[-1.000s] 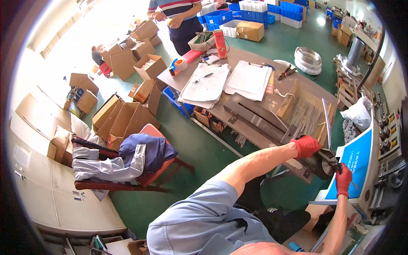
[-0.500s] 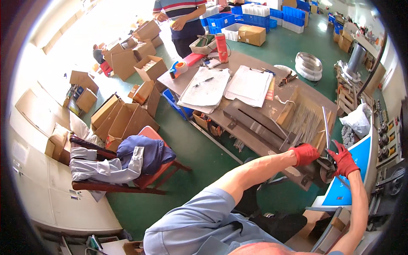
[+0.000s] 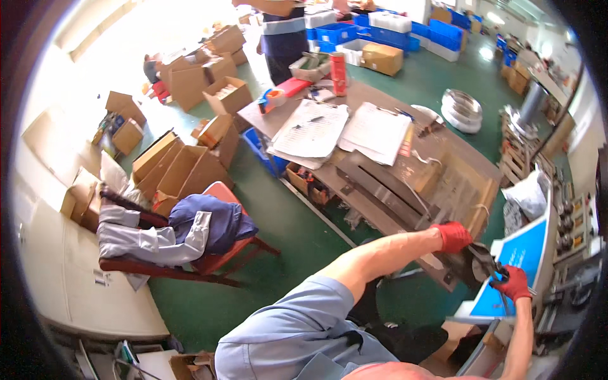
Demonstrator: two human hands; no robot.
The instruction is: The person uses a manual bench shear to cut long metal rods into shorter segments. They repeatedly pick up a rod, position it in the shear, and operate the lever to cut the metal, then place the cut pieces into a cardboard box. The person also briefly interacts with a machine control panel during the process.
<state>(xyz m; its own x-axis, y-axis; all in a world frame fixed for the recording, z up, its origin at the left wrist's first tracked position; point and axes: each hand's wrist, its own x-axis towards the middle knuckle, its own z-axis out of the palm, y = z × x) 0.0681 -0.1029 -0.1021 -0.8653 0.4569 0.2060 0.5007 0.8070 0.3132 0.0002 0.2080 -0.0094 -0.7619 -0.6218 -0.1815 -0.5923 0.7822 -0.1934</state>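
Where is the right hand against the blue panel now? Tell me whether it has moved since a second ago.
Yes. The right hand now sits at the blue panel's lower left edge; a second ago it lay over the panel's lower middle, so it has shifted left across it.

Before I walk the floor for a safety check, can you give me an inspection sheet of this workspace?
Surface: brown workbench, crowded; green floor.
Job's things: dark metal part held between both hands beside a blue panel.
Clutter: paper sheets, grey metal strips, red can, tape roll.
Grippers: left hand and right hand, both in red gloves, grip the dark metal part.
Cables: nothing seen.
Surroundings: open cardboard boxes, red chair draped with clothes, blue crates, stacked metal rings, another person standing at the far end.
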